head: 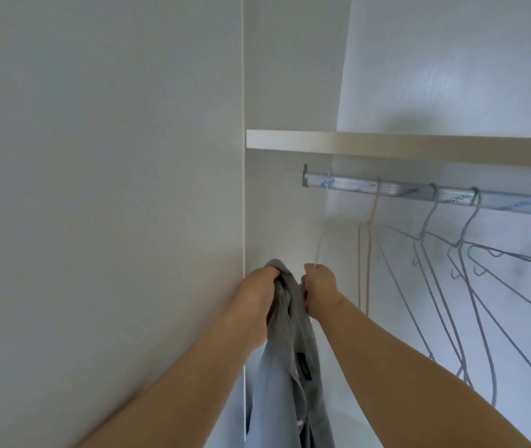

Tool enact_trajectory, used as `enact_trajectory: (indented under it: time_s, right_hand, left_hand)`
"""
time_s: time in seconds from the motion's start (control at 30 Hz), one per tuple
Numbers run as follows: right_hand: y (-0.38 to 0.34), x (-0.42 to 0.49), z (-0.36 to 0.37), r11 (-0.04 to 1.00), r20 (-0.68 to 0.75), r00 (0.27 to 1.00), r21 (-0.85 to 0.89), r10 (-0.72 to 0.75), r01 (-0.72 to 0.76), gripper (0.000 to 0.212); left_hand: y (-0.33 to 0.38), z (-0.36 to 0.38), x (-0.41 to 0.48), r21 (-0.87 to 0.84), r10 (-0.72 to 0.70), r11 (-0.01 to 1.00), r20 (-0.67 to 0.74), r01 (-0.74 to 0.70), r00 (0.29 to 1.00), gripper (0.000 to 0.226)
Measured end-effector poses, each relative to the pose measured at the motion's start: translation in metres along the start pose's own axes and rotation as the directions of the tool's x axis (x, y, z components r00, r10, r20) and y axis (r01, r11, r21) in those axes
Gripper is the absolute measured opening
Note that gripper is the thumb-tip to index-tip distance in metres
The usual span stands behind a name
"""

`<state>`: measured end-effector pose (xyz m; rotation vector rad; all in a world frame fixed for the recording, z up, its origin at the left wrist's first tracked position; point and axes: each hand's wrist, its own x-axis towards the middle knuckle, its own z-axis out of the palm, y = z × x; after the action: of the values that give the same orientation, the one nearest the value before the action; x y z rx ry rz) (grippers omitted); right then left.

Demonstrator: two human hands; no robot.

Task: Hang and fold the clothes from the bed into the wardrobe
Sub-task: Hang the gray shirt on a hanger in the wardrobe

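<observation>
Arms reach up and forward into the wardrobe. The left hand is closed around the top of a grey garment, which hangs straight down between the two forearms. The right hand, just beside it, is closed on the thin white hanger whose hook sits on the rail. More wire hangers hang further right, under the shelf.
</observation>
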<state>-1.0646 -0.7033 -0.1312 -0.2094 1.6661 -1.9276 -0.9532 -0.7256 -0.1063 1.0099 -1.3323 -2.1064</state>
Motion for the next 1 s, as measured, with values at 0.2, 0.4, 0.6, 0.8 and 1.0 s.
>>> enact_trajectory:
  time_s: [0.2,0.4,0.6,0.8,1.0]
  right_hand:
    - [-0.012,-0.021,-0.022,0.98,0.017,0.987,-0.119,-0.157,0.158,0.016]
    - [0.006,-0.072,-0.058,0.937,-0.011,0.969,-0.259,-0.247,0.236,0.02]
    - [0.009,-0.143,-0.098,0.906,-0.056,0.947,-0.312,-0.318,0.286,0.019]
    - [0.009,-0.217,-0.147,0.895,-0.021,0.954,-0.354,-0.3,0.273,0.015]
    - [0.004,-0.29,-0.203,0.848,-0.002,0.942,-0.435,-0.337,0.302,0.021]
  left_hand:
    - [0.002,0.0,-0.001,0.015,0.009,1.0,-0.016,-0.009,1.0,0.027]
    - [0.004,0.001,-0.017,0.025,0.027,0.999,0.011,-0.028,1.0,0.027]
    - [0.007,0.013,-0.044,0.165,0.16,0.971,0.078,-0.171,0.984,0.022]
    - [0.016,0.03,-0.092,0.247,0.309,0.894,0.263,-0.373,0.914,0.047]
    - [0.017,0.055,-0.152,0.38,0.41,0.759,0.35,-0.528,0.842,0.051]
